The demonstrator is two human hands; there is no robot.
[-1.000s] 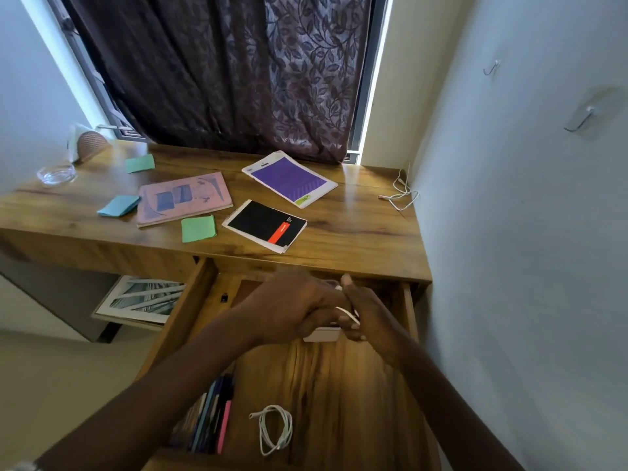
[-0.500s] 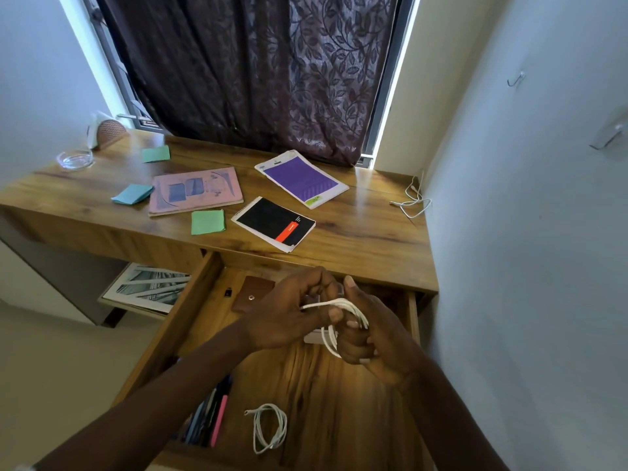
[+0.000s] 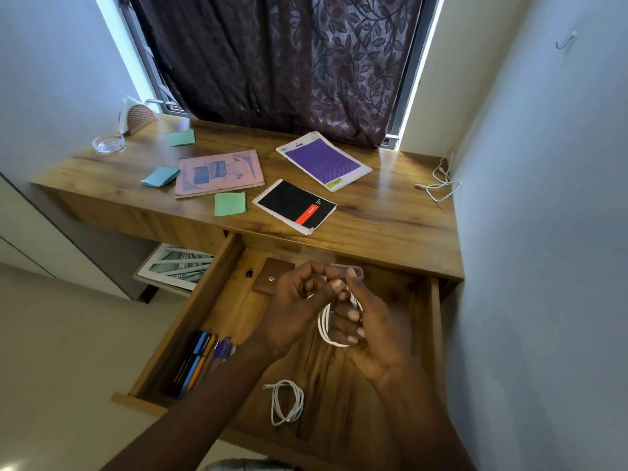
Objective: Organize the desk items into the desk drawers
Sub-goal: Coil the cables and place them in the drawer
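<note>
Over the open wooden drawer (image 3: 190, 314), my right hand (image 3: 373, 328) holds a coiled white cable (image 3: 324, 326) wrapped around its fingers. My left hand (image 3: 295, 304) pinches the cable's loose end beside it. In the drawer lie another coiled white cable (image 3: 285, 401), several pens (image 3: 198, 360), a brown leather wallet (image 3: 268, 277) and a small black item (image 3: 249, 273). On the desk (image 3: 390, 226) lie a black notepad (image 3: 294, 206), a purple-covered pad (image 3: 323, 160), a pink book (image 3: 219, 172), green sticky notes (image 3: 230, 203), blue sticky notes (image 3: 160, 176) and a loose white cable (image 3: 440, 185).
More green sticky notes (image 3: 182, 137), a glass dish (image 3: 108, 143) and a small stand (image 3: 136, 115) sit at the desk's back left. A framed picture (image 3: 176, 265) lies under the desk. A wall closes in on the right; a dark curtain (image 3: 282, 62) hangs behind.
My hands have lifted from deep in the drawer toward me. The white cable now shows as loops wound around my right fingers. The view has tilted down, so more of the drawer shows.
</note>
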